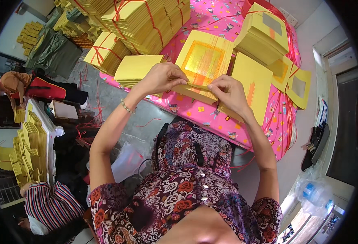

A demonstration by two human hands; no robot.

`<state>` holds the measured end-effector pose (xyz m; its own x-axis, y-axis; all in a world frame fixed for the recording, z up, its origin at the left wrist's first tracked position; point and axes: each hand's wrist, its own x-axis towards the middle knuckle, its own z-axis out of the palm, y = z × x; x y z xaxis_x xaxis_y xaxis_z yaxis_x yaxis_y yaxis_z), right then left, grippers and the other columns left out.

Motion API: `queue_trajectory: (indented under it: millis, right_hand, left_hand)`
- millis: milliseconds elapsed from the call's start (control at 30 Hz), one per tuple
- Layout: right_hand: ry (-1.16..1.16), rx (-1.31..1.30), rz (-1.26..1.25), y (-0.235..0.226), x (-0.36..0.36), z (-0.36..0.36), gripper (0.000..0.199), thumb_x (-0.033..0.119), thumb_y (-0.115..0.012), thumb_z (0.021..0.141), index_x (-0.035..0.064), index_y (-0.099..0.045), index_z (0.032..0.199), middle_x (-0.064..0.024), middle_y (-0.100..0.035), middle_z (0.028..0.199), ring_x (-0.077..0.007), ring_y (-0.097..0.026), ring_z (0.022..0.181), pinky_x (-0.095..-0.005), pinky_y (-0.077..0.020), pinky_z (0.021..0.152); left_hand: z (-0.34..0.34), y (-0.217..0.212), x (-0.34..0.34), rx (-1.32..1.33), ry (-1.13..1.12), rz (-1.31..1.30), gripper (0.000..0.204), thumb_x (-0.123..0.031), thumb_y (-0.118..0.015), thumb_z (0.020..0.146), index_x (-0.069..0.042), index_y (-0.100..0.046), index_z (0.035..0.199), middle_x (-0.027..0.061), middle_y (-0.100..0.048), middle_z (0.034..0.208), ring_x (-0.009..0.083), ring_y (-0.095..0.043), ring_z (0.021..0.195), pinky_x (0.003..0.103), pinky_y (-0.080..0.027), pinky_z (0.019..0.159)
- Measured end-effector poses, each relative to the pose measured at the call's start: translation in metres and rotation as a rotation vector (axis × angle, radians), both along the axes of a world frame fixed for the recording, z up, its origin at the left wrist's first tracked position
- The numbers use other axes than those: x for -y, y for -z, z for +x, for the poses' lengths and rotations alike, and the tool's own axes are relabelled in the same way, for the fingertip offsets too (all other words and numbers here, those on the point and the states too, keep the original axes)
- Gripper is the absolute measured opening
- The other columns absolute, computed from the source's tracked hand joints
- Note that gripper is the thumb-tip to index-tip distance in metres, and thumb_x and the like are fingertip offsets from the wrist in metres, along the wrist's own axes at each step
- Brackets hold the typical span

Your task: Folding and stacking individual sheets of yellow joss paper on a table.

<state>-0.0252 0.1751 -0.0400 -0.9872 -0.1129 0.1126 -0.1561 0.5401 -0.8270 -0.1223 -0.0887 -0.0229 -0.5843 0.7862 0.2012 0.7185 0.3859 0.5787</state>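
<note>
In front of me on the pink patterned tabletop (223,122) lies a stack of yellow joss paper (205,57), its top sheet bearing a shiny gold square with orange marks. My left hand (165,77) pinches the near left edge of the top sheet between thumb and fingers. At the near right corner, my right hand (229,92) pinches the same edge. The fingers partly cover that edge, so how many sheets they hold is hidden. Just right of my right hand is another yellow stack (254,81) with orange streaks. A plain yellow pile (136,67) sits beside my left wrist.
Tall yellow bundles (134,24) tied with red string stand at the back left. At the right back are a thick yellow stack (264,30) and loose red string (291,105). Two people work at left beside a white table (50,138) loaded with yellow stacks.
</note>
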Motion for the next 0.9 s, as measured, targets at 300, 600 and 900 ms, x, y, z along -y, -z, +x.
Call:
queue_trajectory:
  millis: [300,600,900]
  right_hand:
    - [-0.048,-0.486,0.350,-0.013,0.011,0.010,0.025,0.025,-0.074,0.085,0.0044,-0.069,0.099,-0.0104,-0.066,0.083,-0.0291,-0.064,0.079,-0.0390,-0.0503,0.074]
    - [0.011,-0.197,0.135,-0.042,-0.011,-0.033,0.024,0.026,-0.064,0.093,0.0030,-0.069,0.099,-0.0160,-0.070,0.084,-0.0333,-0.068,0.078,-0.0419,-0.0517,0.070]
    - [0.123,-0.144,0.142,-0.029,-0.060,-0.136,0.034,0.033,-0.064,0.091,0.0021,-0.071,0.104,-0.0186,-0.072,0.099,-0.0330,-0.068,0.094,-0.0420,-0.0507,0.084]
  left_hand:
    - [0.003,-0.014,-0.008,-0.047,-0.041,-0.052,0.016,-0.021,-0.066,0.091,-0.007,-0.072,0.095,0.0126,-0.070,0.083,0.0332,-0.066,0.081,0.043,-0.051,0.070]
    - [0.003,-0.034,-0.024,-0.406,-0.082,0.167,0.038,-0.011,-0.068,0.085,-0.012,-0.063,0.122,0.0152,-0.062,0.122,0.0355,-0.059,0.111,0.045,-0.049,0.092]
    - [-0.007,-0.016,-0.066,-0.495,-0.057,-0.070,0.078,-0.020,-0.073,0.083,-0.014,-0.035,0.152,0.0186,-0.039,0.147,0.0401,-0.037,0.137,0.050,-0.035,0.111]
